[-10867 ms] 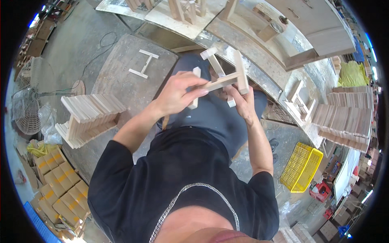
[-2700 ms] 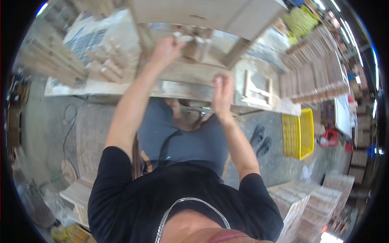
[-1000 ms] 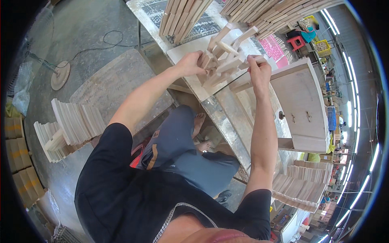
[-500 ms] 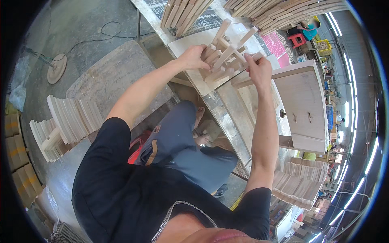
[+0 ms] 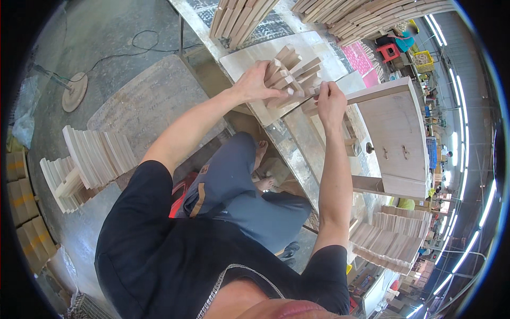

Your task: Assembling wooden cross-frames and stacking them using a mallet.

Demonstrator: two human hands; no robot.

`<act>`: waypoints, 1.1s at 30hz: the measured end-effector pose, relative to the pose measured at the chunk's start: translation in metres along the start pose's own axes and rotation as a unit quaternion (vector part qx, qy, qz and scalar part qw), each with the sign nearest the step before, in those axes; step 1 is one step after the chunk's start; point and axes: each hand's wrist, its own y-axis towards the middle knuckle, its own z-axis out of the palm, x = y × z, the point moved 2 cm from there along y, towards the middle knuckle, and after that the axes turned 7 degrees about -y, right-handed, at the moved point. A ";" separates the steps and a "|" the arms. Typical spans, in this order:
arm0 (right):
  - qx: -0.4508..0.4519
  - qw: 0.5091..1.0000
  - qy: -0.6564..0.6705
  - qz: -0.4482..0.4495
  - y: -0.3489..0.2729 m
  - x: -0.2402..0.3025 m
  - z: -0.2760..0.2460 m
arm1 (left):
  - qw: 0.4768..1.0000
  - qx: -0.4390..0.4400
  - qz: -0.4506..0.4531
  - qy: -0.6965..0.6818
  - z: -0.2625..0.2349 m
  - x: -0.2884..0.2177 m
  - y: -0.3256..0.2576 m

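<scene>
Gathering a bundle of short wooden pieces [image 5: 291, 74] on the counter [image 5: 297, 154], the left hand [image 5: 257, 82] clasps its side while the right hand [image 5: 330, 101] pinches its end; squaring looks underway, with stacked slats [image 5: 95, 157] on the floor apparently unhandled.

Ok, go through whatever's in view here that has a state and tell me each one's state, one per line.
Left hand: gripping the bundle of wooden sticks.
Right hand: closed on the bundle's end.
Bundle of wooden sticks: held over the board.
Small cabinet: lying on its side, drawers shut.
</scene>
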 end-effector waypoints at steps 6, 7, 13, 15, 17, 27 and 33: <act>0.053 0.998 -0.004 0.023 0.003 -0.002 0.009 | 0.999 0.027 0.016 0.006 -0.017 0.014 -0.001; 0.060 0.998 -0.009 0.022 0.006 0.005 0.020 | 1.000 0.021 0.011 0.011 -0.023 0.020 -0.007; -0.120 0.981 -0.103 -0.109 -0.048 0.017 -0.038 | 0.985 -0.062 0.019 0.159 -0.009 0.008 -0.064; -0.104 0.989 -0.005 -0.101 -0.090 0.032 -0.051 | 0.985 -0.143 0.081 0.060 -0.030 -0.062 -0.135; -0.080 0.989 0.000 -0.121 -0.117 0.046 -0.038 | 0.949 -0.253 0.164 0.096 -0.072 -0.099 -0.215; 0.009 0.963 0.169 -0.209 -0.216 0.078 -0.065 | 0.687 -0.082 -0.143 0.708 -0.340 -0.130 -0.395; 0.004 0.980 0.141 -0.138 -0.269 0.007 -0.115 | 0.853 -0.178 -0.257 0.418 -0.482 -0.099 -0.496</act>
